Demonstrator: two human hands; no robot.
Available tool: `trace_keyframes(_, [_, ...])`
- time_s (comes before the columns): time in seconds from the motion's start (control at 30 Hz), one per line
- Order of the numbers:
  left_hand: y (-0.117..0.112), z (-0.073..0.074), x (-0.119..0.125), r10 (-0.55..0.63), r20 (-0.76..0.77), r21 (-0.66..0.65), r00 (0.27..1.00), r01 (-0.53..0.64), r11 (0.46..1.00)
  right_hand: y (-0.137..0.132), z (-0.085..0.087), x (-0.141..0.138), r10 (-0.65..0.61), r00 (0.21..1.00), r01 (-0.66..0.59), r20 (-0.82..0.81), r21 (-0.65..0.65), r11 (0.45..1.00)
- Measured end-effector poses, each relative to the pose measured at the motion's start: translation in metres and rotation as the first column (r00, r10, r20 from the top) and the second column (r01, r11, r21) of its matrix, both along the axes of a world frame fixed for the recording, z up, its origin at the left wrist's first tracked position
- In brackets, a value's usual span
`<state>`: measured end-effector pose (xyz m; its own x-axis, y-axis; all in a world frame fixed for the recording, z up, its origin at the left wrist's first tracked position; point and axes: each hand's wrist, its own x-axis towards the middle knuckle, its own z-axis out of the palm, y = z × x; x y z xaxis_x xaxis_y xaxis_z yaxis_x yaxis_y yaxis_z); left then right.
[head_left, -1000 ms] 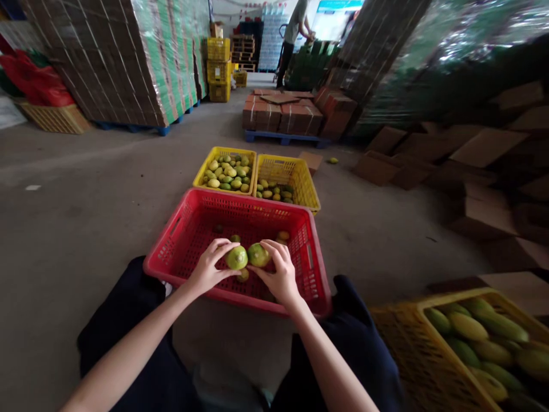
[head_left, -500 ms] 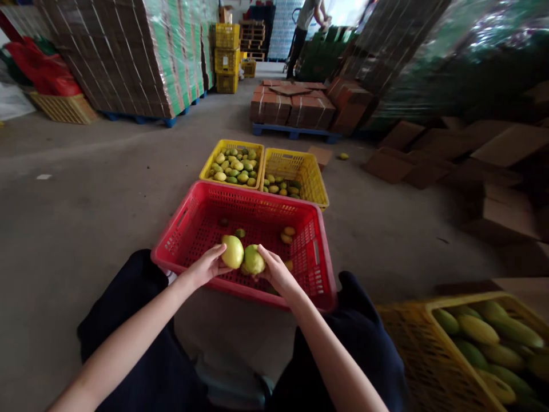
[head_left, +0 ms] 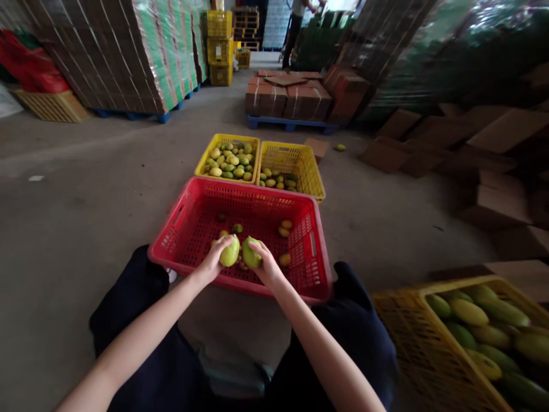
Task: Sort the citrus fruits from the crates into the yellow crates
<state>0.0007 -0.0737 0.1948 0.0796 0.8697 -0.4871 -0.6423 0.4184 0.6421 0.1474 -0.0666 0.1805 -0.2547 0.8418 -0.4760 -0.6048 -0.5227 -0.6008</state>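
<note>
My left hand (head_left: 213, 258) is closed around a yellow-green mango (head_left: 230, 252). My right hand (head_left: 266, 265) grips a greener mango (head_left: 250, 254). Both fruits are held side by side, nearly touching, just above the near part of the red plastic crate (head_left: 183, 212) on the floor between my knees. Several small yellowish fruits (head_left: 285, 228) lie on the crate's bottom.
Two yellow crates (head_left: 293, 156) with mangoes stand just beyond the red one. A yellow crate (head_left: 433, 355) full of green mangoes is at my right. Cardboard boxes (head_left: 489, 200) lie at right, wrapped pallets (head_left: 124, 51) at left, and a person (head_left: 298, 20) works far back.
Both hands have turned the mangoes and lowered them slightly toward the crate's near side. The view has tilted a little downward.
</note>
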Motion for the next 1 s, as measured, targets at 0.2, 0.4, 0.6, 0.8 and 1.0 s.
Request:
trace_keyframes(0.2, [0.004, 0.002, 0.004, 0.145, 0.205, -0.277, 0.968, -0.085, 0.957, 0.005, 0.004, 0.002, -0.148, 0.986, 0.118, -0.074, -0.310, 0.943])
trace_keyframes(0.4, [0.000, -0.005, -0.003, 0.171, 0.301, -0.294, 0.938, -0.079, 0.952, 0.006, 0.011, 0.000, -0.188, 0.981, 0.162, -0.046, -0.338, 0.927])
trace_keyframes(0.6, [-0.003, -0.005, -0.008, 0.214, 0.183, -0.267, 0.960, -0.161, 0.950, 0.003, 0.003, 0.003, -0.084, 0.996, 0.072, -0.031, -0.292, 0.954])
trace_keyframes(0.8, [-0.005, 0.000, -0.011, 0.075, 0.245, -0.161, 0.967, -0.036, 0.986, 0.003, -0.011, 0.003, 0.013, 0.999, -0.023, -0.038, -0.282, 0.959])
trace_keyframes(1.0, [-0.004, 0.006, -0.009, 0.066, 0.164, -0.149, 0.984, -0.042, 0.988, 0.002, -0.010, 0.003, -0.069, 0.998, 0.065, -0.011, -0.204, 0.977])
